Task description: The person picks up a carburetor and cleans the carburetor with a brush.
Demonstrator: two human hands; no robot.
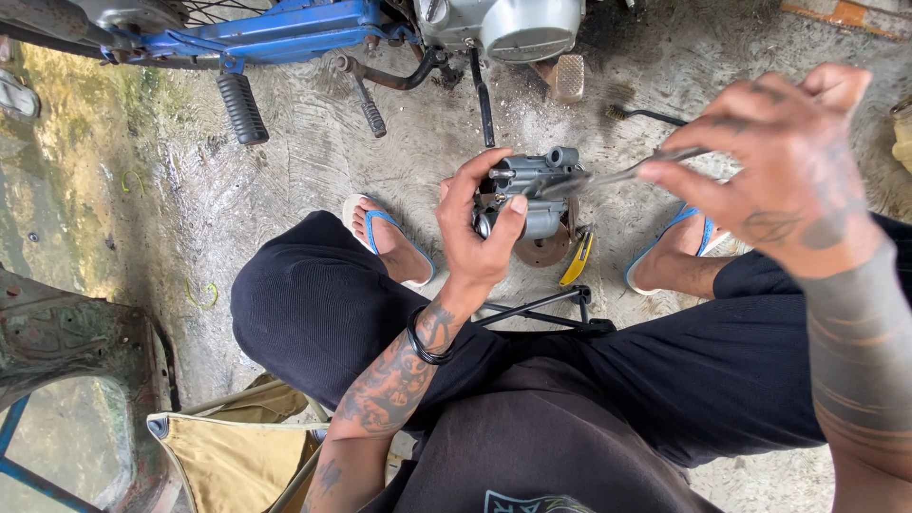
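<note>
Carburetor (527, 195): small grey cast-metal body, blocky, with a short round pipe stub on top right and darker brass-toned bits on its left face. Held up in the air between the knees, over the concrete floor (313, 161). Left hand (480, 228) closed around it, thumb across the front, fingers wrapped over the top left. Right hand (774, 161) pinches a thin metal tool (617, 174), long and shiny, slightly blurred; its tip touches the carburetor's right upper side. Right fingers are closed on the shaft, the rest of the hand loosely spread.

Black rubber band (423, 342) sits on the left wrist. Black trousers (332, 304), matte cloth. Blue-strapped flip-flops: left foot (385, 242) just left of the carburetor, right foot (679, 247) under the right hand.

Below the carburetor, on the floor: a rusty round disc (541, 249), a yellow-handled tool (577, 258) leaning just beside it, a black metal stand frame (546, 309) near the knees.

Floor is rough grey concrete, stained and wet-looking on the left. Motorcycle (285, 33) along the top edge: blue frame, ribbed black rubber footpeg (242, 106), silver engine cover (527, 28), black kick lever. Wire brush (646, 114) lies on the floor behind the right hand. Tan canvas seat (237, 456) bottom left, dented dark metal panel (76, 332) at the left edge.

Open room: bare floor to the left of the left knee; tight between the knees.
</note>
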